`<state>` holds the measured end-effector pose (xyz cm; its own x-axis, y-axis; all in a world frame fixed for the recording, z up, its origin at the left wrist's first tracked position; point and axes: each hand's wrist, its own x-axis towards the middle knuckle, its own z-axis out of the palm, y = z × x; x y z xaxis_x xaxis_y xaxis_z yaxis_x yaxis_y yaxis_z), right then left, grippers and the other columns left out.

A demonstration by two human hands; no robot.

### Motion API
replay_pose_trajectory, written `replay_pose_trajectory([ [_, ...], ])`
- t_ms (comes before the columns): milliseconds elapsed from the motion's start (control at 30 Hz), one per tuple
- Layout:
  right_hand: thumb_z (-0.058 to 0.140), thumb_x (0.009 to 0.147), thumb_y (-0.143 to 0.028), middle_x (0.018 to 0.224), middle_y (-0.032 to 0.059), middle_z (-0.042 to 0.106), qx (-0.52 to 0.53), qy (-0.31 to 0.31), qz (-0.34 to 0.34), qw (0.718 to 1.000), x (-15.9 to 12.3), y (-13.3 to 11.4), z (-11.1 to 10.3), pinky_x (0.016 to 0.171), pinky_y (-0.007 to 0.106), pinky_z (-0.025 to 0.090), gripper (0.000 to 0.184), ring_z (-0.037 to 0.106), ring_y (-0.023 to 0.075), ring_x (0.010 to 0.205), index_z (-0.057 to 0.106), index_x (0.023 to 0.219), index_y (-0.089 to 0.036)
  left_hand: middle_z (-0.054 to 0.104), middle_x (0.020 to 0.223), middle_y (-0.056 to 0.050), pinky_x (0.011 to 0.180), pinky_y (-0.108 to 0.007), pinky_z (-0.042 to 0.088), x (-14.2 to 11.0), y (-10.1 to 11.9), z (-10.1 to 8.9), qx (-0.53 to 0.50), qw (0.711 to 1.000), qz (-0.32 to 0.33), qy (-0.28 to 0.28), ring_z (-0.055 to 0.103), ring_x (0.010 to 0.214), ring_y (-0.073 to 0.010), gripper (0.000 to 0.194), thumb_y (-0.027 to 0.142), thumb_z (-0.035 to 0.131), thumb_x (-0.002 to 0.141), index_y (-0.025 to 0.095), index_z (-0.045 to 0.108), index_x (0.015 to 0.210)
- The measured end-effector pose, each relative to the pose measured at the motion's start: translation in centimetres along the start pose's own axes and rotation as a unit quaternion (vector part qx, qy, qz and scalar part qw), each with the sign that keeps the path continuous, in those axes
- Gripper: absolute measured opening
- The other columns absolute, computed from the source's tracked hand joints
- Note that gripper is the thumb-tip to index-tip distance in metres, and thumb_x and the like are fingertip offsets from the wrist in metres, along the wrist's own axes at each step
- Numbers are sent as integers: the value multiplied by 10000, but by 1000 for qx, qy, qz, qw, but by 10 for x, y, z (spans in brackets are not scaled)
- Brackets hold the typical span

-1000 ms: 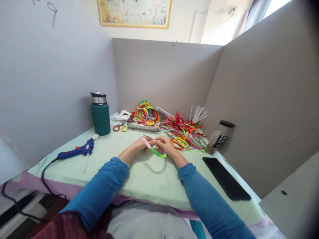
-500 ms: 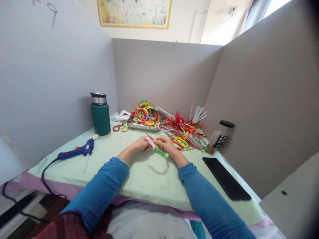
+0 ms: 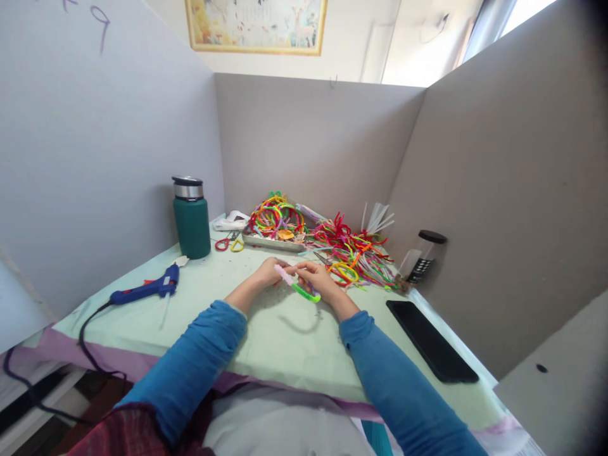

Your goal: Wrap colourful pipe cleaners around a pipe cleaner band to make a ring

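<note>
Between my hands, above the middle of the table, is a curved fuzzy pipe-cleaner band (image 3: 305, 292) in pale pink, bright green and some purple. My left hand (image 3: 270, 273) is closed on its pink end, fingers bent inward. My right hand (image 3: 317, 277) pinches the band on the other side, fingertips almost meeting those of the left. The fingers hide part of the band, so how its ends join cannot be made out.
Behind my hands lie a metal tray (image 3: 273, 242) of colourful pipe-cleaner rings, a heap of loose pipe cleaners (image 3: 351, 244) and red-and-yellow-handled scissors (image 3: 222, 244). A blue glue gun (image 3: 147, 290) and green bottle (image 3: 192, 228) stand left; a black phone (image 3: 430, 339) and clear bottle (image 3: 424, 256) right.
The band has turned slightly in my fingers, its pink end shifting a little left and down. My arms have barely moved.
</note>
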<state>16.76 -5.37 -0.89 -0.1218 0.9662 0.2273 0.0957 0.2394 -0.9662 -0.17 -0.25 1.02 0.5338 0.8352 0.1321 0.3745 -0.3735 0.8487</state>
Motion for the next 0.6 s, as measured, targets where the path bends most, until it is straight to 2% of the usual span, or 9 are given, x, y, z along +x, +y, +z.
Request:
replay_pose_trajectory([
  [233, 632, 733, -353, 542, -49, 561, -3, 10, 6, 1000, -1, -1, 1, 408, 207, 314, 234, 426, 73, 395, 606, 862, -160, 545, 504, -1, 405, -217, 275, 2, 2, 0, 14, 999, 3, 37, 387, 382, -70, 436, 521, 639, 686, 89, 674, 739],
  [433, 619, 744, -321, 554, -30, 578, -33, 2, 5, 999, -2, -6, 2, 431, 215, 327, 190, 436, 75, 415, 631, 811, -143, 549, 519, 18, 405, -211, 287, 6, -2, 3, -37, 997, 13, 63, 405, 386, -72, 404, 472, 705, 629, 115, 651, 810],
  [600, 628, 743, -330, 555, -33, 580, -31, 2, 6, 999, -1, -3, 3, 405, 213, 308, 189, 417, 66, 390, 626, 783, -145, 555, 538, 19, 420, -206, 286, 6, -3, 3, -77, 995, 13, 61, 412, 420, -70, 323, 409, 715, 617, 124, 637, 748],
])
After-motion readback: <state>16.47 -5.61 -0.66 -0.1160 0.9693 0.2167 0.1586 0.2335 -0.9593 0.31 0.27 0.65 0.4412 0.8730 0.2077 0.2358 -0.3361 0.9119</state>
